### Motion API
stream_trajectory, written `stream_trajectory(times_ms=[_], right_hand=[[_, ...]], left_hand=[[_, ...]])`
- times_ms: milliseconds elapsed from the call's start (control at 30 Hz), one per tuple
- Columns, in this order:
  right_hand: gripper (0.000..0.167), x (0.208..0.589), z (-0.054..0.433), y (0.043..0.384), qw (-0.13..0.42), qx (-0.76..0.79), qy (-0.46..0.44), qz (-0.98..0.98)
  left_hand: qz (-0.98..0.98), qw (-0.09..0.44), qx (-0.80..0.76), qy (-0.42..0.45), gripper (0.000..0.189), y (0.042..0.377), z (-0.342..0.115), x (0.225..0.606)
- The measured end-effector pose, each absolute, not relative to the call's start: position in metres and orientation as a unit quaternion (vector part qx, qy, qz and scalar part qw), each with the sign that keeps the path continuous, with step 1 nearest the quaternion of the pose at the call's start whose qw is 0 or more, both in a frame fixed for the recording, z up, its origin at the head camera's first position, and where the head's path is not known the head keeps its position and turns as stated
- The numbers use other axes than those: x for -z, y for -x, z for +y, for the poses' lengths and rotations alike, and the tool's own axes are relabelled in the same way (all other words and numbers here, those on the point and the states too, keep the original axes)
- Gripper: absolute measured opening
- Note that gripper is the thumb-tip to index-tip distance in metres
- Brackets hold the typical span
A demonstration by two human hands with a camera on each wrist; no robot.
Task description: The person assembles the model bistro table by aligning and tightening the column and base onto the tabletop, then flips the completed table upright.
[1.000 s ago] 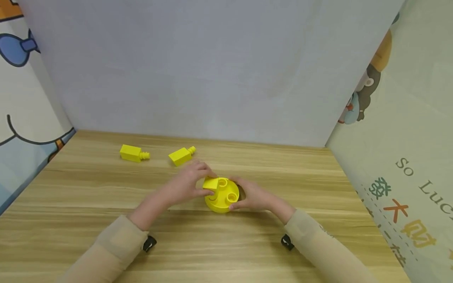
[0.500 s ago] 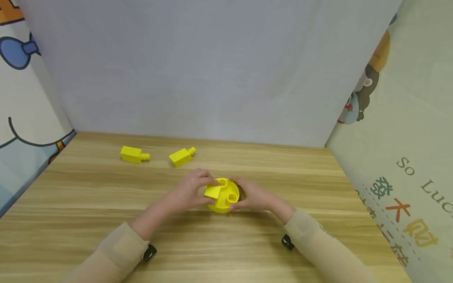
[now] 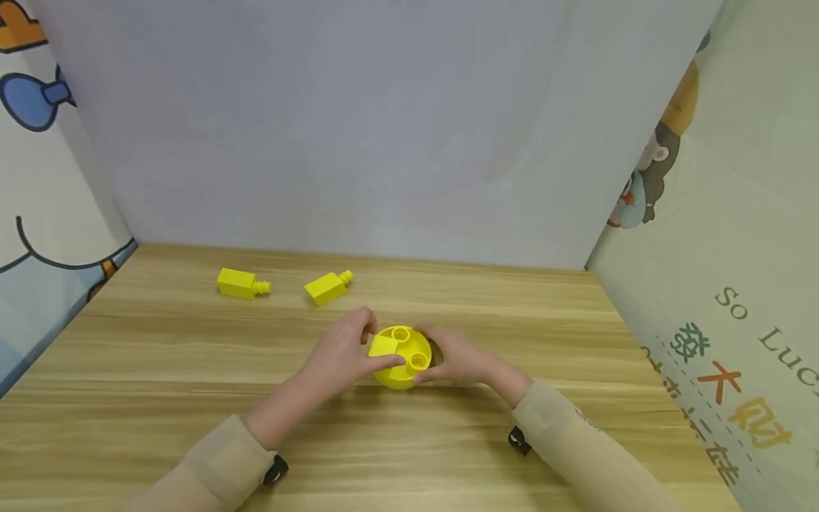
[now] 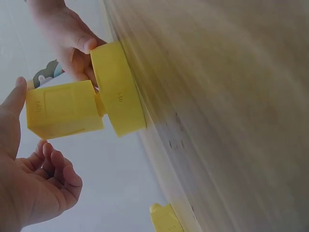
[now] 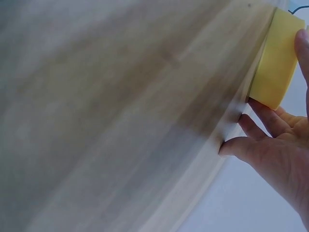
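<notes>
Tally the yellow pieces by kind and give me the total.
Base: 1
Blocks: 3 (1 upright on the base, 2 lying on the table)
Total: 4

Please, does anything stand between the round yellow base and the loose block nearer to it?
Yes. In the head view, the left hand partly stands between the loose block and the round base, beside the upright block.
</notes>
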State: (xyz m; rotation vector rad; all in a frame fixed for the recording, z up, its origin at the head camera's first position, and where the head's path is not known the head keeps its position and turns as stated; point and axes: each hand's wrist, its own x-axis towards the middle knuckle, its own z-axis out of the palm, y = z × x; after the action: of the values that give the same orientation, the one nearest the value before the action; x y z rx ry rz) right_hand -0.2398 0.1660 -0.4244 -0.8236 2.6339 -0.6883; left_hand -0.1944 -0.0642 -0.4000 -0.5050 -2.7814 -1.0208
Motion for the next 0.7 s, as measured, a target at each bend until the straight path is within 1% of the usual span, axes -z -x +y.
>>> stream_trajectory(times_ms=[167, 333, 533, 700], right_hand=[[0.091, 0.425, 0.165, 0.239, 0.151, 0.242, 0.285, 0.915], [0.093, 0.426, 0.165, 0.240, 0.154, 0.248, 0.283, 0.913], [0.094, 0.427, 0.166, 0.241, 0.147, 0.257, 0.290, 0.910], [0.094, 0.428, 0.166, 0.243, 0.141, 0.250, 0.296, 0.911]], left_hand=[[-0.915, 0.072, 0.355, 0.180, 0.049, 0.194, -0.068, 0.398], [-0.905, 0.055, 0.363, 0.216, 0.039, 0.199, -0.077, 0.393], [-0.896, 0.033, 0.333, 0.293, 0.036, 0.209, -0.092, 0.391], [-0.885, 0.032, 0.302, 0.352, 0.033, 0.217, -0.100, 0.392]])
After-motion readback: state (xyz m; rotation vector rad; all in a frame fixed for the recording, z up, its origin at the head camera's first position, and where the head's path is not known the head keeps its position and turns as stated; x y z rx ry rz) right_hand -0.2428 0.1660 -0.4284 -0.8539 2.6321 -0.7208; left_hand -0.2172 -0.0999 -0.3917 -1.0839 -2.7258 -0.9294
